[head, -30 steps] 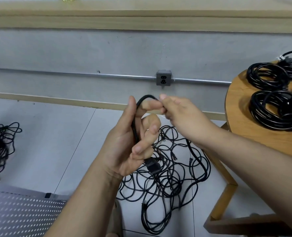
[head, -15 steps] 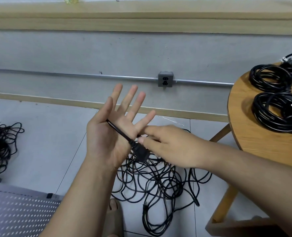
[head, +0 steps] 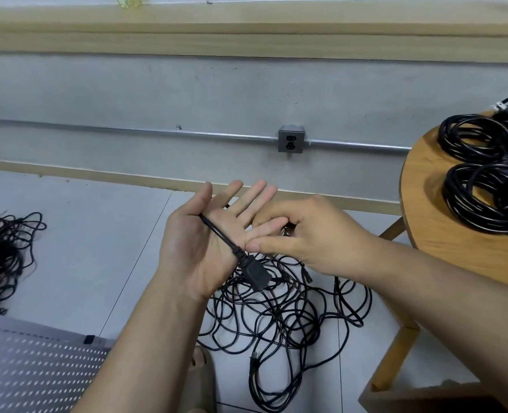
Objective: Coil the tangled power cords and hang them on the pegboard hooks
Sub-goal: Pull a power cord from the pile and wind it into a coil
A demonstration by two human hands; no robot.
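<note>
Head view: the left hand (head: pixel 199 251), curled round a loop a second ago, is now flat and wide. The cord (head: pixel 217 231) slants across its palm, and the plug (head: pixel 254 274) hangs above the floor tangle (head: pixel 276 317). The right hand (head: pixel 300 234) seemingly pinches the cord's far run, so wrapping likely starts afresh.
</note>
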